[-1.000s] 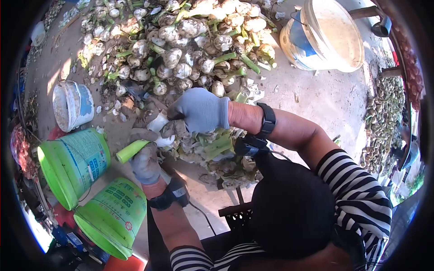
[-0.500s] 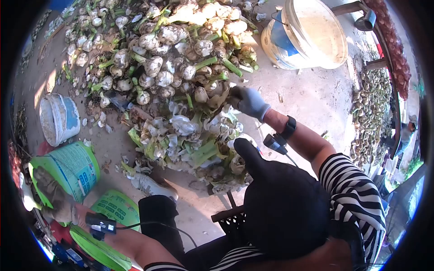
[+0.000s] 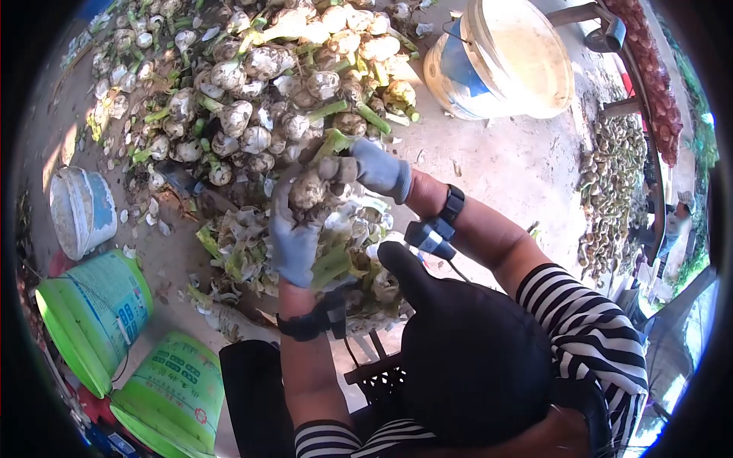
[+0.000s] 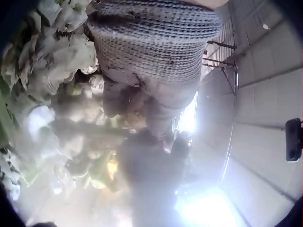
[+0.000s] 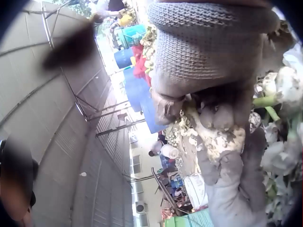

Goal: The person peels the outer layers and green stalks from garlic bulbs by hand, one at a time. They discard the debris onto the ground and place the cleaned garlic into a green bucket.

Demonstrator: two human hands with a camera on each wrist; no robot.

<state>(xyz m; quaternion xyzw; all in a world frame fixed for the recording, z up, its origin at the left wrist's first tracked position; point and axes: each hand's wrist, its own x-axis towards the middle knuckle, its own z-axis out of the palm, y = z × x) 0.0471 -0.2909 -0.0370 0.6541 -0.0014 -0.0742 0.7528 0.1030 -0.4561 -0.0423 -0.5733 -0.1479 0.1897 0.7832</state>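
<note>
A dirt-streaked garlic bulb [image 3: 308, 191] with a green stalk end is between both gloved hands, above the heap of peeled leaves. My left hand [image 3: 294, 244] cups the bulb from the near left side, fingers curled round it. From the right, my right hand [image 3: 368, 169] grips its stalk side with bent fingers. In the right wrist view the same garlic bulb [image 5: 225, 142] shows between the right hand [image 5: 208, 61] and the left glove's fingers [image 5: 232, 179]. Haze blurs the left wrist view, where the left hand [image 4: 151, 56] hides the bulb.
A large pile of garlic bulbs [image 3: 229, 114] with stalks lies ahead. Stripped leaves and skins [image 3: 252, 237] are heaped below the hands. Two green buckets [image 3: 99, 305] stand at the left, near a small white bucket [image 3: 80, 214]. A big white bucket [image 3: 458, 69] sits at upper right.
The left hand went from the leaf heap to the green bucket with a stalked bulb, then came back without it. The right hand reached to the pile's edge; now both hands hold a bulb.
</note>
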